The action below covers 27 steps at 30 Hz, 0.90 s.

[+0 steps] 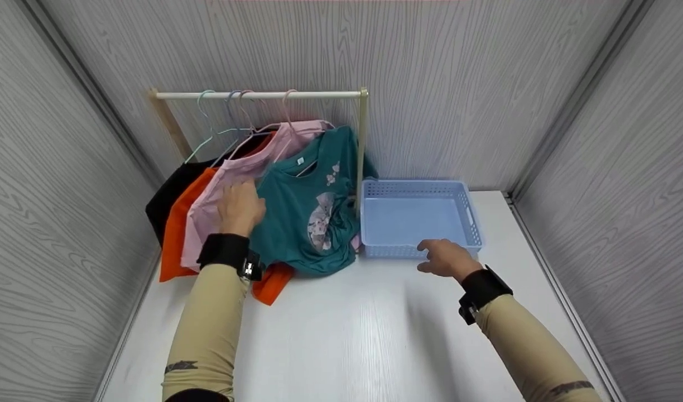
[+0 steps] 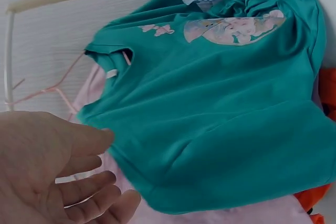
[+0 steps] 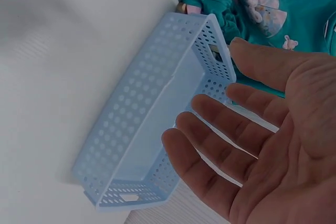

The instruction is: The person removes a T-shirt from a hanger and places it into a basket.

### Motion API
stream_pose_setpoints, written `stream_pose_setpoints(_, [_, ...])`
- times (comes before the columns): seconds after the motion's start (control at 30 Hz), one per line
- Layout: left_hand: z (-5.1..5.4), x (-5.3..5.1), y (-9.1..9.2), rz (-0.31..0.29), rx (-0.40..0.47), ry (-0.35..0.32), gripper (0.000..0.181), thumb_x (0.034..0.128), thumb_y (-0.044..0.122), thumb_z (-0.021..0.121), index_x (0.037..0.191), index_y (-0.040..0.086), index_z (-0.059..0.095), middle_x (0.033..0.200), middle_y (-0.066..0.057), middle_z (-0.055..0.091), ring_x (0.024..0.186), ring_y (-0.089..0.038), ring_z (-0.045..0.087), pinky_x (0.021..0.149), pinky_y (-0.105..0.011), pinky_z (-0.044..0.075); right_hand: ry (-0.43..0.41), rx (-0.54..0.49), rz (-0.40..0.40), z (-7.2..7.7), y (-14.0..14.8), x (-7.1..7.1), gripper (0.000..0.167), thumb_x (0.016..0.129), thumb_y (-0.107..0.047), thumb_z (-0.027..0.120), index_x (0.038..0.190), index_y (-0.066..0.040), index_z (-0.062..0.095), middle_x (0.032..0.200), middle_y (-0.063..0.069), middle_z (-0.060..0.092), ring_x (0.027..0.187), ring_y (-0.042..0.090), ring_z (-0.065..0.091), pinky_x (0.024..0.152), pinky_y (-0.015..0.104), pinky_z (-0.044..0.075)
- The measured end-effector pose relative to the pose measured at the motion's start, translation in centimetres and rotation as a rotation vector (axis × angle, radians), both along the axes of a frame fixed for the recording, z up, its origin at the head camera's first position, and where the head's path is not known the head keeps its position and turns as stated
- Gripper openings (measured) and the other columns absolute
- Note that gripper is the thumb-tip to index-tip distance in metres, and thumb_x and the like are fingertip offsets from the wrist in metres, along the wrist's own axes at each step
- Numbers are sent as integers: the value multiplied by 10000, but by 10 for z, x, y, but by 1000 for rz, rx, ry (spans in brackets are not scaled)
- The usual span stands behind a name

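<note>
Garments on a small rack, with both hands nearby. Hung from the rail [image 1: 319, 95], left to right: black shirt [image 1: 168, 198], orange shirt [image 1: 178, 234], pink shirt [image 1: 205, 223] and, foremost, green shirt [image 1: 283, 209]. Green shirt with front outward, neckline tilted and lower part bunched beside the right post [image 1: 362, 145], close to the basket [image 1: 414, 218]. In the left wrist view, a pink hanger [image 2: 56, 88] hooked over the rail and leading toward the green neckline, with a pink bar visible inside the collar.

Left hand [image 1: 241, 207]: released, fingers loosely bent, without cloth visibly gripped; in front of the pink shirt, at the edge of the green shirt, contact with either not possible to tell. Right hand [image 1: 446, 258]: likewise released, fingers parted, palm turned inward, over the front wall of the basket; contact with the rim unclear. Basket on the white table [image 1: 330, 335], just right of the rack, its floor in plain view.

Progress, by judgement: hanging of the four shirts apparently done, to judge from the hooks along the rail; green shirt seemingly borne by its hanger, without support from either hand. Possibly left: straightening of the bunched lower part and closer alignment with the pink shirt behind. Any further garments beneath the green folds: not possible to tell.
</note>
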State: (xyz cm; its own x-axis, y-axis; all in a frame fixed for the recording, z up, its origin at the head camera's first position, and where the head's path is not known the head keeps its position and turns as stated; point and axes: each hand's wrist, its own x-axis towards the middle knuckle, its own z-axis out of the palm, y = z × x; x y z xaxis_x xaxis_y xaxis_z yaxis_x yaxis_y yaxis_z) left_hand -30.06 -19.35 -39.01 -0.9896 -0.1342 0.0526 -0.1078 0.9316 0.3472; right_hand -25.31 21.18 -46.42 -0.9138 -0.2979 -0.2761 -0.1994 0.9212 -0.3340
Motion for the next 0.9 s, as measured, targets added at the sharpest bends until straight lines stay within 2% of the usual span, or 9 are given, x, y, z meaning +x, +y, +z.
stream_pose_setpoints(0.13, [-8,-7,4,12,4,-13,406,1008,234,496,1343,6,513,1291,-252,582,1168,-430,553,939,-574,474,-35,-3,-20,-7,1,1,504,903,-246,671,1338,-26,540,1199,230,654,1110,389,623,918,525,499])
stream_pose_setpoints(0.3, [-11,-19,12,0,13,22,374,1021,255,482,1293,10,557,1240,-254,616,1124,-439,585,979,-593,438,-48,-2,-32,-16,3,1,496,907,-245,670,1336,-31,546,1192,225,659,1108,391,623,926,524,493])
stream_pose_setpoints(0.47, [-9,-28,21,-21,28,-5,424,1033,289,469,1386,56,492,1340,-239,565,1184,-448,556,1023,-648,383,-46,-22,-32,-21,4,1,481,896,-231,683,1311,-19,565,1162,219,673,1089,379,633,915,510,501])
stream_pose_setpoints(0.57, [-9,-30,23,-20,33,-18,398,1043,283,443,1386,86,488,1351,-233,558,1183,-461,555,1007,-672,380,-50,-31,-36,-23,4,3,485,893,-240,685,1309,-19,570,1163,215,674,1088,374,637,915,509,503])
stream_pose_setpoints(0.73, [-4,-27,18,-31,13,53,315,1040,226,437,1305,79,525,1268,-264,602,1122,-506,571,916,-652,445,-66,-43,-52,-26,6,6,477,890,-247,679,1298,-24,576,1148,211,677,1059,365,647,900,501,506])
stream_pose_setpoints(0.9, [10,-22,7,-43,-32,131,294,1041,226,437,1273,75,536,1166,-285,627,985,-496,598,830,-595,470,-85,-38,-64,-28,9,8,479,904,-244,664,1314,-17,562,1149,212,673,1052,363,646,895,498,507])
